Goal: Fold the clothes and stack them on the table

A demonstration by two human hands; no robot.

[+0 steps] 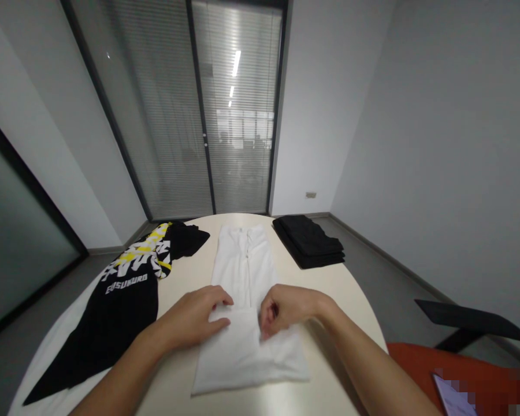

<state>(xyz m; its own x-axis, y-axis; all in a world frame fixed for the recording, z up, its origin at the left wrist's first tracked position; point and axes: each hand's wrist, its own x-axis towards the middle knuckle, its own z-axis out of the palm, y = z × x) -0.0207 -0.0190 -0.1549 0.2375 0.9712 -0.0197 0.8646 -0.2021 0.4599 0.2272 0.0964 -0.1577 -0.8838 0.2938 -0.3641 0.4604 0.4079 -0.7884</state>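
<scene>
A white shirt point(244, 271) lies lengthwise on the pale round table point(351, 289), folded into a narrow strip with its near end doubled over. My left hand point(195, 318) rests flat on the folded near part, fingers spread on the cloth. My right hand point(283, 309) is curled beside it, pinching the edge of the fold between thumb and fingers.
A black shirt with white and yellow print point(121, 294) lies spread on the table's left side. A stack of folded black clothes point(309, 240) sits at the far right. An orange chair point(459, 375) with a black armrest point(472, 320) stands at the right.
</scene>
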